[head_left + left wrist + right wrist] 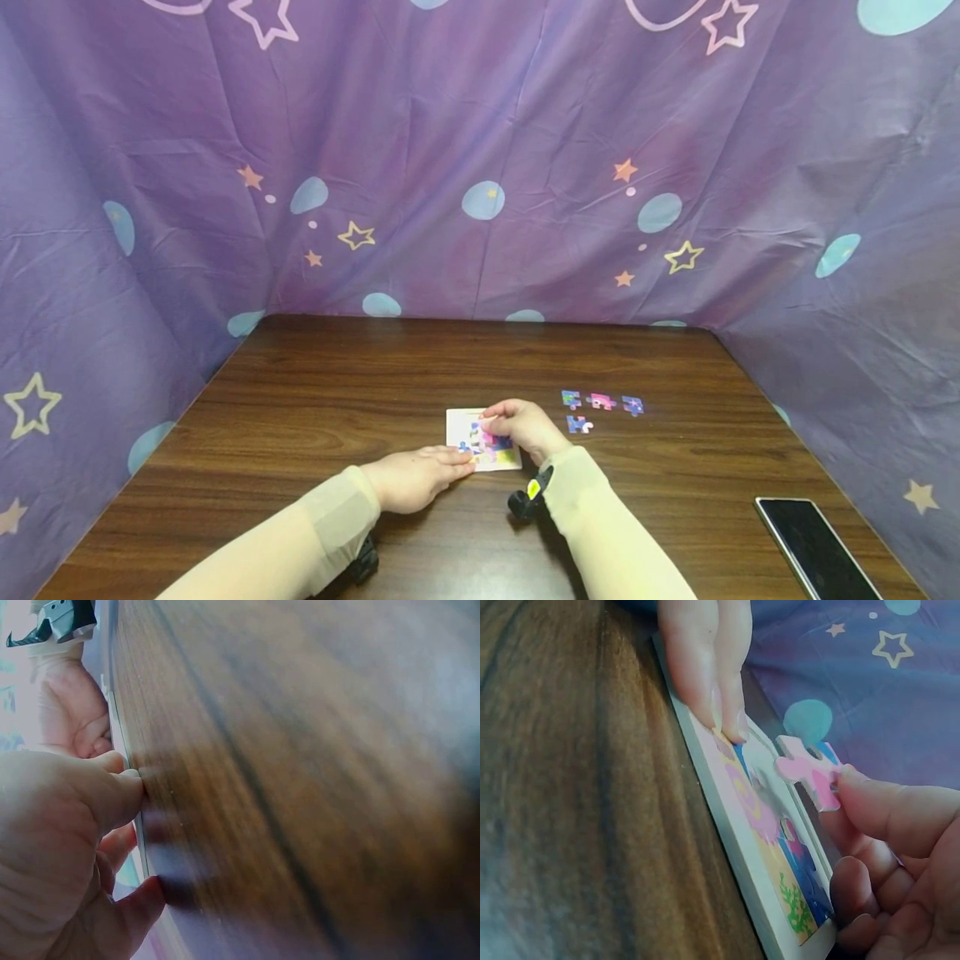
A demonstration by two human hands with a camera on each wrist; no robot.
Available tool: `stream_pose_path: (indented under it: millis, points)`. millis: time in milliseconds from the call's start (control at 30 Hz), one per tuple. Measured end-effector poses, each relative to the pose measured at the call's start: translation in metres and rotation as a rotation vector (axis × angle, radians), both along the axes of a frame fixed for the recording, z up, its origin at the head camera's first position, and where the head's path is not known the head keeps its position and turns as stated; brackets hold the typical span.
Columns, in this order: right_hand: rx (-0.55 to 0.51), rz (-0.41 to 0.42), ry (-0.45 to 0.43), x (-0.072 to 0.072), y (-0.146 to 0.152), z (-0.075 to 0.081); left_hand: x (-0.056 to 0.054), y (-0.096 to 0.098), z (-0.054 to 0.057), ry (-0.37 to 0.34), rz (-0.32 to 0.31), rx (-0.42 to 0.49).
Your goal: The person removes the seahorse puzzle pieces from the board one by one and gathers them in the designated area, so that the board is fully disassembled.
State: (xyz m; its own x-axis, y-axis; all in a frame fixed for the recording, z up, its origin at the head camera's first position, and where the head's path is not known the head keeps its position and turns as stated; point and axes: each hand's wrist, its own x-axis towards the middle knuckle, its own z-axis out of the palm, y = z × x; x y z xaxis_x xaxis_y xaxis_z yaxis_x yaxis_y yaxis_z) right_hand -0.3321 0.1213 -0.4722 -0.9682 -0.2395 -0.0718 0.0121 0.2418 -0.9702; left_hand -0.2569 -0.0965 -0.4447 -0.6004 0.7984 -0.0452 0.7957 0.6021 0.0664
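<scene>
A small white-framed puzzle board [454, 423] lies on the table, partly filled with joined colourful pieces. My left hand [412, 479] rests at its near left corner. In the right wrist view two straight fingers [694, 667] of that hand press on the board's edge and the picture. My right hand [528, 429] is over the board's right side, pinching a pink and white jigsaw piece [810, 771] between thumb and fingers. The piece is tilted, held just above a bare grey stretch of the board. The left wrist view shows the left thumb [124, 799] low beside the board's edge.
Several loose jigsaw pieces [601, 402] lie on the table right of the board. A smartphone [813, 546] with a dark screen lies near the right front edge. A purple patterned cloth [480, 150] hangs behind and beside the brown wooden table [337, 375].
</scene>
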Motion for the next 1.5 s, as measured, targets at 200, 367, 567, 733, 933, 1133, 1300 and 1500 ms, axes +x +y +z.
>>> stream_pose_path:
  millis: [200,367,567,733,933,1133,1300,1500]
  points:
    - [-0.037,0.022,-0.006,-0.003,0.002,0.0,0.0,-0.001,0.0,0.011,-0.006,-0.008]
    - [-0.062,0.029,-0.012,-0.004,0.011,0.003,0.0,-0.001,0.0,-0.012,0.011,0.0]
    - [-0.064,0.005,-0.028,-0.007,0.034,0.013,-0.001,0.0,-0.001,-0.011,0.007,0.015]
    - [-0.04,0.001,-0.03,-0.01,0.065,0.016,-0.001,0.0,0.0,-0.007,0.01,0.018]
    - [-0.03,-0.022,-0.028,-0.012,0.108,0.015,0.002,0.001,0.001,-0.026,0.029,0.013]
    - [0.059,-0.06,-0.022,-0.01,0.145,0.017,0.003,0.001,0.003,-0.058,0.041,0.03]
    - [0.151,-0.097,-0.005,-0.01,0.169,0.017,0.004,0.001,0.004,-0.059,0.044,0.032]
    - [0.232,-0.108,0.01,-0.007,0.185,0.015,0.003,0.002,0.003,-0.049,0.036,0.03]
